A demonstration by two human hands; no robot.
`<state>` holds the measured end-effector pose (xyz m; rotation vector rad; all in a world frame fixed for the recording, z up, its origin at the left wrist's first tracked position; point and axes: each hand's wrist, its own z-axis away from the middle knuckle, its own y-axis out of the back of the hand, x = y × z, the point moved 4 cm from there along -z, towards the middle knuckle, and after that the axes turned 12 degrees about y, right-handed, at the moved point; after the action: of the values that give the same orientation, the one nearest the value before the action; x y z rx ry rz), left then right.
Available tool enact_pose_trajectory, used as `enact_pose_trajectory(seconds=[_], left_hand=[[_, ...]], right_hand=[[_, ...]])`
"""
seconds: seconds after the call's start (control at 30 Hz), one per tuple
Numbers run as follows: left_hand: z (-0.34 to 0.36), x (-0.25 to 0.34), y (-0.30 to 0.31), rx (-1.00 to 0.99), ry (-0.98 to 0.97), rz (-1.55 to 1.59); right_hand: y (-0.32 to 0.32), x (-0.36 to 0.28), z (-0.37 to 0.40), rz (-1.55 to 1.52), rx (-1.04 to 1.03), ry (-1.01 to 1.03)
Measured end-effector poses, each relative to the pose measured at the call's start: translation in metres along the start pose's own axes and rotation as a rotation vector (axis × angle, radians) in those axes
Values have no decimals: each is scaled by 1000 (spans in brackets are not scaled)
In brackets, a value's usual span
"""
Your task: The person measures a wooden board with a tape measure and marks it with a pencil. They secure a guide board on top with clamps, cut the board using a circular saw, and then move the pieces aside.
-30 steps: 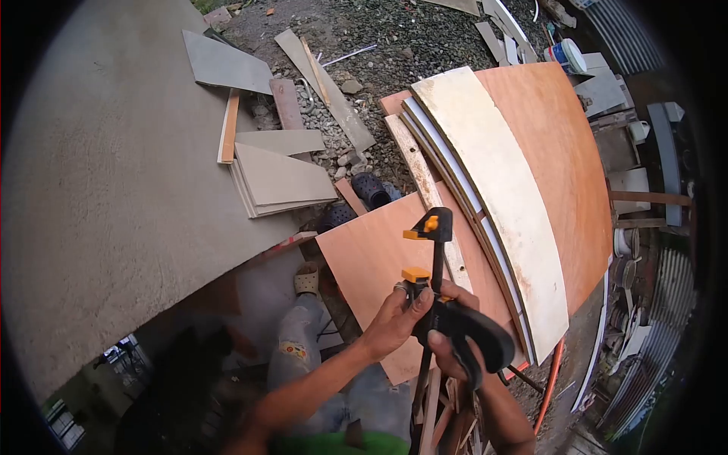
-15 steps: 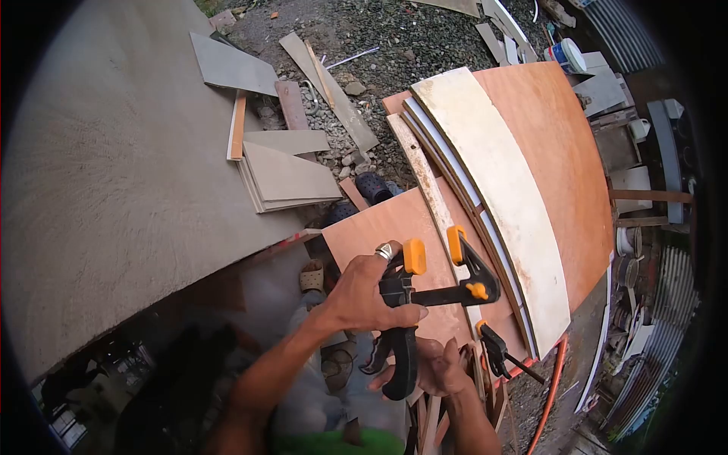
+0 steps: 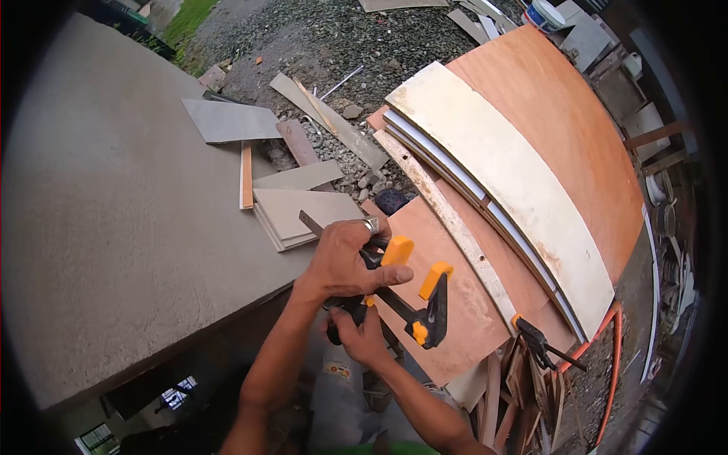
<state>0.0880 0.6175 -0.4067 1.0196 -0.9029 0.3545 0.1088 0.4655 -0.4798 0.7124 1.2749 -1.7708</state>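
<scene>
A black bar clamp with orange pads [image 3: 434, 315] is in both my hands, over the near end of the thin plywood sheet. My left hand [image 3: 345, 262], with a ring on one finger, is wrapped round its body near one orange pad. Lower down, my right hand [image 3: 362, 337] is closed on the handle, which is partly hidden. The two pads stand apart with nothing between them. Beyond lies a narrow, stained wooden strip [image 3: 447, 216] on the plywood sheet [image 3: 425, 265]. A second bar clamp [image 3: 537, 341] grips the strip's near right end.
Stacked white-edged boards under a pale panel [image 3: 508, 174] lie beyond the strip, on a large plywood sheet [image 3: 561, 129]. A concrete slab [image 3: 152, 227] fills the left. Board offcuts [image 3: 303, 208] rest along its edge. Wood scraps [image 3: 523, 402] and an orange hose [image 3: 616, 364] are at lower right.
The clamp has moved left and toward me, away from the strip, and has turned in my hands. My right hand has gone from half open under the handle to closed on it.
</scene>
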Motion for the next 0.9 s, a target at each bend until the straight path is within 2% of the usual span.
enact_pose_trajectory(seconds=[0.07,0.1,0.13,0.2,0.23,0.27,0.3,0.33,0.37,0.4,0.43,0.47,0.5,0.53,0.67,0.73,0.77,0.9], left_hand=[[-16,-18,16,30,126,37],[-27,-39,21,61,119,12],[-40,-63,22,146,137,-68],[-64,-77,30,180,241,-371],[-78,-79,38,170,234,-376],[-91,-81,42,60,334,-469],[-101,-83,45,-52,434,-563],[-109,-78,51,-65,423,-572],[-116,-74,58,-78,436,-665],[-123,-71,62,-90,444,-755],[-131,-70,60,-100,424,-759],[-139,-73,55,-97,340,-909],[-147,-75,51,-89,256,-1059],[-155,-80,47,-89,245,-1069],[-186,-96,33,-135,99,-1193],[-192,-95,23,-175,-93,-1163],[-192,-92,18,-185,-102,-1171],[-194,-74,-2,-250,-198,-1207]], right_hand=[[-16,-6,-29,20,226,40],[-19,-6,-45,96,293,160],[-21,6,-60,87,317,168],[-22,11,-81,485,474,376],[-29,14,-89,284,529,340],[-35,20,-103,276,542,341],[-40,25,-116,457,562,416],[-47,28,-127,639,584,489],[-58,25,-136,633,607,487],[-69,23,-147,658,596,373],[-76,20,-158,682,581,262],[-79,16,-168,681,599,265],[-82,20,-181,498,536,181],[-86,25,-193,309,466,101],[-71,35,-225,209,625,238],[-65,11,-223,-188,537,33],[-61,16,-228,-164,585,114],[-43,36,-255,-248,670,196]])
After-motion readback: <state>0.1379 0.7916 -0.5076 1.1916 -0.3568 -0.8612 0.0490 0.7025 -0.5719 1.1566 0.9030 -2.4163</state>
